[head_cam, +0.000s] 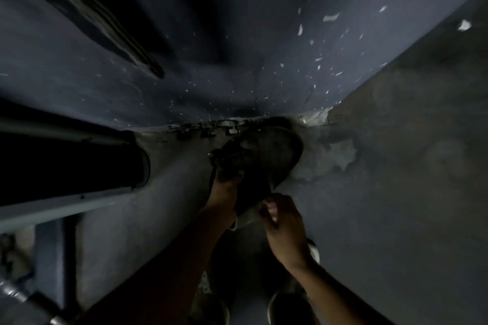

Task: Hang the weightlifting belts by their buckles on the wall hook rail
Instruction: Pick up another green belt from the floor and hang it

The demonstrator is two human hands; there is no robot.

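The scene is dim. A dark weightlifting belt (272, 155) curls in a loop against the wall, just below the hook rail (208, 128), whose small metal hooks stick out along the wall's edge. My left hand (225, 183) grips the belt at its buckle end, a little below the hooks. My right hand (284, 221) pinches the belt's lower strap end. Whether the buckle touches a hook I cannot tell.
A dark blue wall (237, 47) with flaking paint rises above the rail. A dark window opening (71, 161) with a pale frame lies to the left. More belts or gear (248, 298) lie in shadow on the floor below my arms.
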